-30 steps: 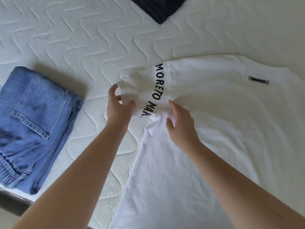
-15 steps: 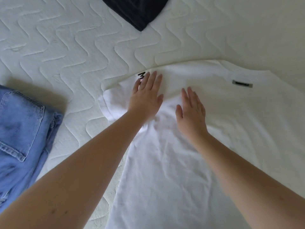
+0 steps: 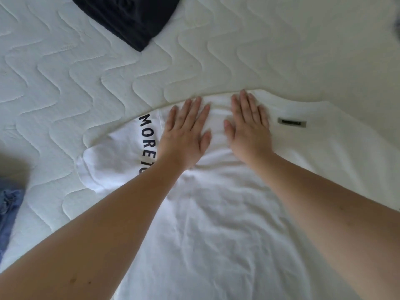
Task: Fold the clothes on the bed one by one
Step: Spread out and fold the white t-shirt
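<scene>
Both palms down on the white T-shirt, which lies spread across the quilted bed: left hand flat with fingers straight beside the black lettering, right hand flat too, fingers extended near the grey label. A dark garment sits at the far edge, blue denim at the left

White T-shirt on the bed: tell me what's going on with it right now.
A person is working on the white T-shirt with black lettering, spread on the quilted white mattress. The left hand and right hand lie flat, side by side, pressing the fabric near its far edge, beside a small grey label. The shirt is not yet folded into a stack. A dark navy garment lies farther back, and blue denim shows at the left edge.
</scene>
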Demonstrator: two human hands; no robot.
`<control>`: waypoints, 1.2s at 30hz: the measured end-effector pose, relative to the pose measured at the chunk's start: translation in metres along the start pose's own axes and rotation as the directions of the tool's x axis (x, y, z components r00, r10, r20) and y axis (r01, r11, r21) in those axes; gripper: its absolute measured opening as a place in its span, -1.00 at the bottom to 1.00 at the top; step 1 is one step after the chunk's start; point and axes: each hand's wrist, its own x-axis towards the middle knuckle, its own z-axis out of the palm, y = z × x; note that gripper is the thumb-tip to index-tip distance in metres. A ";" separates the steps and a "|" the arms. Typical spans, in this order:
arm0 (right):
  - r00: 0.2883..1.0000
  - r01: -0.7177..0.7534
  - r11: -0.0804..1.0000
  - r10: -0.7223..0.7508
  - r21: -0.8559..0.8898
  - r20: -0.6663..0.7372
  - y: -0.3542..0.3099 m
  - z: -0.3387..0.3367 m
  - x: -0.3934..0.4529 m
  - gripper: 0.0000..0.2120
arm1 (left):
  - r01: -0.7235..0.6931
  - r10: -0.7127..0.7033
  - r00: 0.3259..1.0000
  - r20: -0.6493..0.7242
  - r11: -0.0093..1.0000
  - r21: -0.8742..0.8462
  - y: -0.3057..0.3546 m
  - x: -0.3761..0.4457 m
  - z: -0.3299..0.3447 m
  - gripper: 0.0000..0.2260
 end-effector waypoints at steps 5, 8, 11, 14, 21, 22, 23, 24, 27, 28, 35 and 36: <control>1.000 0.000 1.000 0.001 -0.028 0.020 -0.002 0.000 0.003 -0.46 | -0.032 0.031 0.999 0.016 0.999 0.006 -0.001 0.002 0.002 -0.45; 0.992 -0.004 1.000 0.007 0.020 -0.122 0.003 -0.015 0.015 -0.55 | -0.045 0.045 0.999 -0.004 0.999 -0.010 -0.002 0.003 0.002 -0.47; 0.989 -0.018 0.998 0.027 0.059 -0.145 0.018 -0.030 0.042 -0.64 | -0.020 0.018 0.999 -0.048 0.999 -0.039 -0.003 0.002 0.005 -0.47; 0.998 0.054 0.997 -0.053 0.060 -0.022 0.031 -0.042 0.067 -0.62 | 0.038 -0.041 0.996 -0.081 0.998 -0.045 -0.003 0.001 0.007 -0.43; 0.994 0.103 0.992 -0.099 0.068 -0.054 0.033 -0.050 0.083 -0.72 | -0.017 0.016 0.999 -0.048 1.000 -0.013 -0.001 0.000 0.003 -0.44; 0.994 0.085 0.995 -0.080 0.060 -0.077 0.031 -0.046 0.081 -0.71 | -0.034 0.034 0.999 -0.035 0.999 -0.004 -0.002 0.000 0.004 -0.44; 0.993 0.065 0.996 -0.058 0.065 -0.108 0.029 -0.043 0.077 -0.71 | -0.043 0.043 0.999 -0.021 0.999 0.003 -0.002 0.002 0.005 -0.44; 0.989 0.046 0.995 -0.033 0.085 -0.142 0.027 -0.042 0.073 -0.69 | -0.042 0.042 0.999 -0.004 0.999 0.007 -0.004 0.003 0.005 -0.44; 0.973 0.037 0.988 -0.001 0.149 -0.233 0.031 -0.042 0.047 -0.59 | -0.022 0.022 0.999 0.038 1.000 0.016 -0.006 0.005 0.005 -0.43; 0.968 0.041 0.987 0.000 0.158 -0.250 0.036 -0.042 0.033 -0.56 | -0.018 0.016 0.998 0.057 1.000 0.022 -0.005 0.005 0.005 -0.43; 0.952 -0.289 0.948 0.299 0.131 -0.062 0.111 -0.032 -0.058 -0.42 | 0.046 -0.068 0.958 0.277 0.995 0.083 0.003 0.022 -0.025 -0.34; 0.945 -0.325 0.938 0.328 0.120 -0.006 0.121 -0.030 -0.064 -0.41 | 0.060 -0.081 0.972 0.221 0.993 0.101 0.014 0.027 -0.034 -0.36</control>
